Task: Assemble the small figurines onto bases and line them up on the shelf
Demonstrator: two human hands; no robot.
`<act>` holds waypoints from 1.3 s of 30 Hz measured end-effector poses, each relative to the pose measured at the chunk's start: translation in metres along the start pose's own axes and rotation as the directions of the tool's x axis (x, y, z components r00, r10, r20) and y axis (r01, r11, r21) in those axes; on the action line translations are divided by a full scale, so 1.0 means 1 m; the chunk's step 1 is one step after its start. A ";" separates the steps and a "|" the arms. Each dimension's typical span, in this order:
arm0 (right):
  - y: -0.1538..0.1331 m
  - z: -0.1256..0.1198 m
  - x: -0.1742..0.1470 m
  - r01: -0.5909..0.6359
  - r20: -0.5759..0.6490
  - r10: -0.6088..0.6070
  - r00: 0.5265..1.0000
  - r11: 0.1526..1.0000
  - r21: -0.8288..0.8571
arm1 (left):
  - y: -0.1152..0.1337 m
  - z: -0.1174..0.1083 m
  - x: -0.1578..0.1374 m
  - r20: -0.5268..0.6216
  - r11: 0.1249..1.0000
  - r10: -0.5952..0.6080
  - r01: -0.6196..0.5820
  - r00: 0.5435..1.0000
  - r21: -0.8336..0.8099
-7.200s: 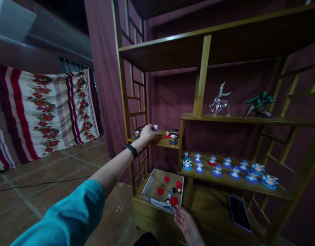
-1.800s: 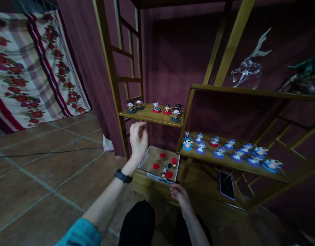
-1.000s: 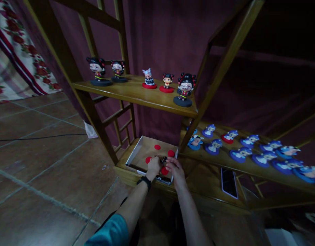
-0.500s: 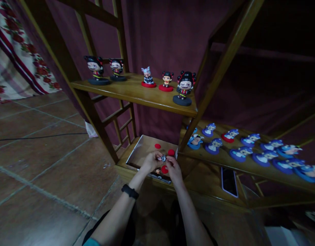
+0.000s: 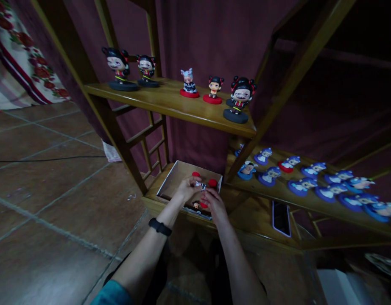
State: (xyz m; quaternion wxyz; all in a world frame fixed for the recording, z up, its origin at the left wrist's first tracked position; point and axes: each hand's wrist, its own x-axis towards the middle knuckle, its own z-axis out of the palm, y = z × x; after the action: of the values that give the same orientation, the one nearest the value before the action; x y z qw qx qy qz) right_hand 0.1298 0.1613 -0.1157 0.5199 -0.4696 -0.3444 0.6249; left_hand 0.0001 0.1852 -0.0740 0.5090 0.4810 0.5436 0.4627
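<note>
Over the cardboard box (image 5: 168, 183), my left hand (image 5: 187, 189) pinches a small black-and-white figurine (image 5: 200, 185), held tilted on its side. My right hand (image 5: 215, 204) is at the figurine's right end, fingers bent together on it; the fingertips are partly hidden. Beneath the hands, inside the box, lie a red disc (image 5: 196, 174) at the back, another red disc (image 5: 212, 183) at the right and a third, partly covered by my right hand. A small dark-haired figurine (image 5: 196, 205) rests near the box's front wall.
Above, a wooden shelf (image 5: 157, 99) holds several figurines on black or red bases. To the right, a lower shelf carries rows of blue-haired figurines (image 5: 269, 175). A phone (image 5: 281, 218) lies on the bottom board. An upright post (image 5: 262, 123) stands right of the box.
The view has shifted slightly. The figurine has turned to lie more sideways between my hands, and my right hand has dropped a little lower against it.
</note>
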 end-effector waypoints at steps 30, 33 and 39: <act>0.017 0.009 0.005 0.151 0.161 -0.028 0.987 -0.224 -0.963 | 0.010 -0.054 0.011 -0.201 0.873 -0.136 0.022 0.970 -0.487; 0.018 0.009 0.007 0.139 0.148 -0.027 0.989 -0.214 -0.967 | 0.009 -0.054 0.011 -0.183 0.877 -0.137 0.033 0.973 -0.479; 0.015 0.011 0.005 0.115 0.126 -0.043 0.991 -0.200 -0.973 | 0.007 -0.051 0.010 -0.161 0.887 -0.123 0.036 0.979 -0.461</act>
State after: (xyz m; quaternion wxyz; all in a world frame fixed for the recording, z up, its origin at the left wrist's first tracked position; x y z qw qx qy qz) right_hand 0.1141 0.1635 -0.1273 -0.0029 -0.6621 -0.7416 0.1078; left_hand -0.0505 0.1952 -0.0650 0.5731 0.2803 0.4844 0.5986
